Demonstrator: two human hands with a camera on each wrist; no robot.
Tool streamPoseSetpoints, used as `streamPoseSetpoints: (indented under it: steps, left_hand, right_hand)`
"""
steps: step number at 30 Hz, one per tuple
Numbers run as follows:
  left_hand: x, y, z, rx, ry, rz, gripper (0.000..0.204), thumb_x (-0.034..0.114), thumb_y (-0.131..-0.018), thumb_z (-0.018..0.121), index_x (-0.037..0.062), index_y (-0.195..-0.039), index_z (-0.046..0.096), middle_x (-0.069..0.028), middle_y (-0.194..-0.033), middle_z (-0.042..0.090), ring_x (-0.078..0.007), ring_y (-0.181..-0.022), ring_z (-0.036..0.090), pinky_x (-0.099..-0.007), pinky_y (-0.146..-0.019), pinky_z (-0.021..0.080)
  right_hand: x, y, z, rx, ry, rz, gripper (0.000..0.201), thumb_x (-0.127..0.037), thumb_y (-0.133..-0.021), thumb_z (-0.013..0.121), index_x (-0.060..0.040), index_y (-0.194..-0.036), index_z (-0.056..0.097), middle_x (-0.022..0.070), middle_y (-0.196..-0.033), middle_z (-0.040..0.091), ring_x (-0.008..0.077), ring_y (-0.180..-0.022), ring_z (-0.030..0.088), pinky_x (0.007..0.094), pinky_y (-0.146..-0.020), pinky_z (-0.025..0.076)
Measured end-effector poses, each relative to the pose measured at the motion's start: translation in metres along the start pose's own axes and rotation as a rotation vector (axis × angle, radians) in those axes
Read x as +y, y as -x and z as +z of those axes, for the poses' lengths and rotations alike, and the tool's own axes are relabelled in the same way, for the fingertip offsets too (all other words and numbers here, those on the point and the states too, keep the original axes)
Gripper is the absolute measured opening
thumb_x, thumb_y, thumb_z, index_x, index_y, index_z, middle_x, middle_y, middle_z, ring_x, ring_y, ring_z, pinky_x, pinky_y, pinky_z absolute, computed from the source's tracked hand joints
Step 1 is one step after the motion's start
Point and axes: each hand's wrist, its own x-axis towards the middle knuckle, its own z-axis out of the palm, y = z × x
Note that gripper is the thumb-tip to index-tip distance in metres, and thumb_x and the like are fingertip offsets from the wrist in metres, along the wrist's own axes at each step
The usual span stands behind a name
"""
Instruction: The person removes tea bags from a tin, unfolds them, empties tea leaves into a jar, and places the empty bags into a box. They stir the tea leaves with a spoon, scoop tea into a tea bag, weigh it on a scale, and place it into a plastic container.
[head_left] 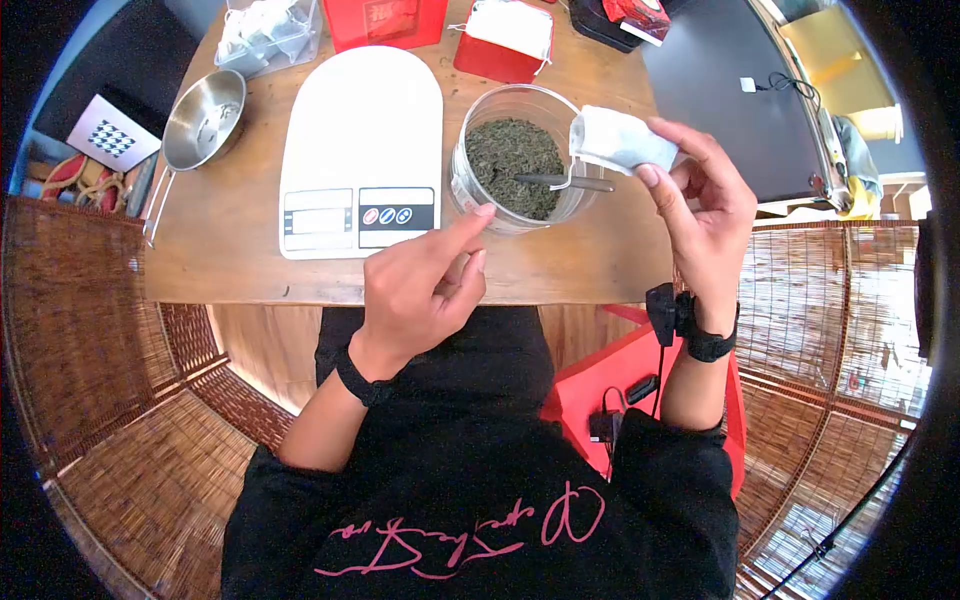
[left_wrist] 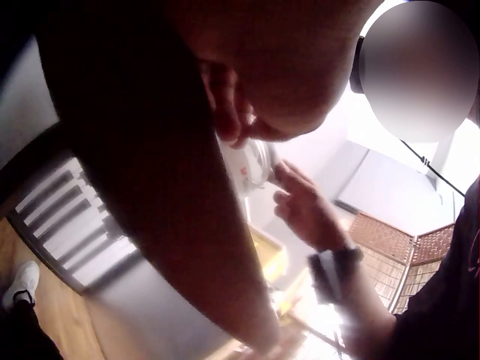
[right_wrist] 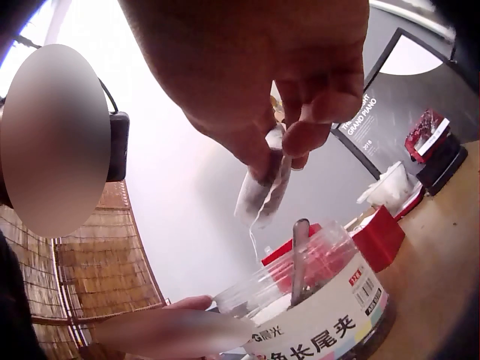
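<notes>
A white pouch with a string (head_left: 622, 139) is pinched between thumb and fingers of the right hand (head_left: 708, 200), above the right rim of a clear round tub (head_left: 470, 205). Dark dried leaves (head_left: 515, 150) fill part of the tub, and a metal spoon (head_left: 590, 184) leans in it, its handle over the rim. The left hand (head_left: 425, 285) is at the tub's near left side, index finger extended by the rim, other fingers bent; it holds nothing visible. In the right wrist view the pouch (right_wrist: 262, 187) hangs above the tub (right_wrist: 322, 315), its string trailing down.
A white kitchen scale (head_left: 362, 140) lies left of the tub, with a metal pan (head_left: 205, 120) farther left. Behind stand a clear box of white pouches (head_left: 270, 40), a red box (head_left: 385, 22) and a red box of white pouches (head_left: 500, 60). The table's front edge is near the left hand.
</notes>
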Motion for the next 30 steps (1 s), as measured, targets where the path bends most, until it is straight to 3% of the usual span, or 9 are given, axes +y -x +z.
streamPoseSetpoints:
  steps: [3,9,11,13,17,30]
  left_hand:
    - [0.001,-0.002,0.000,-0.023,-0.028,-0.019,0.052,-0.003,-0.079,0.074,0.0094,-0.129,0.069,-0.0033,-0.077,0.072,-0.0141,-0.051,0.059,-0.0289,-0.051,0.048]
    - [-0.003,0.003,0.001,0.034,-0.013,0.013,0.051,-0.003,-0.078,0.074,0.0091,-0.127,0.071,-0.0035,-0.077,0.072,-0.0144,-0.051,0.059,-0.0290,-0.051,0.048]
    - [-0.002,0.001,-0.001,-0.010,-0.033,0.013,0.040,-0.003,-0.081,0.074,0.0024,-0.121,0.070,-0.0050,-0.076,0.073,-0.0124,-0.052,0.061,-0.0253,-0.053,0.049]
    - [-0.002,0.000,-0.002,0.001,-0.048,0.032,0.040,-0.003,-0.082,0.074,0.0025,-0.121,0.069,-0.0050,-0.076,0.073,-0.0119,-0.051,0.060,-0.0250,-0.052,0.048]
    - [-0.002,0.004,0.001,0.016,-0.025,-0.021,0.046,-0.002,-0.078,0.073,0.0078,-0.123,0.072,-0.0038,-0.078,0.072,-0.0149,-0.051,0.058,-0.0289,-0.052,0.048]
    - [0.000,0.004,0.000,0.007,-0.062,-0.033,0.046,-0.002,-0.077,0.073,0.0080,-0.122,0.072,-0.0035,-0.080,0.073,-0.0139,-0.048,0.054,-0.0288,-0.050,0.046]
  right_hand:
    - [-0.006,-0.011,-0.003,-0.010,0.071,-0.093,0.046,-0.004,-0.083,0.082,-0.0065,-0.127,0.070,0.0019,-0.092,0.064,0.0030,-0.059,0.044,0.0198,-0.053,0.036]
    - [-0.016,-0.019,0.001,0.008,0.147,-0.078,0.049,-0.008,-0.081,0.085,-0.0103,-0.128,0.070,0.0018,-0.095,0.069,0.0023,-0.057,0.045,0.0199,-0.050,0.037]
    - [-0.019,-0.022,0.002,0.006,0.161,-0.079,0.050,-0.009,-0.080,0.086,-0.0110,-0.128,0.070,0.0010,-0.093,0.070,0.0021,-0.056,0.045,0.0199,-0.050,0.037]
    - [-0.022,-0.023,0.003,0.000,0.175,-0.077,0.051,-0.010,-0.079,0.087,-0.0117,-0.127,0.071,0.0002,-0.092,0.070,0.0018,-0.056,0.045,0.0199,-0.049,0.037]
    - [-0.024,-0.025,0.002,-0.036,0.249,-0.140,0.043,-0.013,-0.078,0.087,-0.0106,-0.119,0.075,0.0000,-0.086,0.069,0.0040,-0.055,0.046,0.0215,-0.049,0.038]
    - [-0.029,-0.029,0.003,0.007,0.265,-0.201,0.026,-0.015,-0.080,0.086,-0.0064,-0.104,0.079,0.0024,-0.076,0.067,0.0067,-0.055,0.049,0.0240,-0.051,0.039]
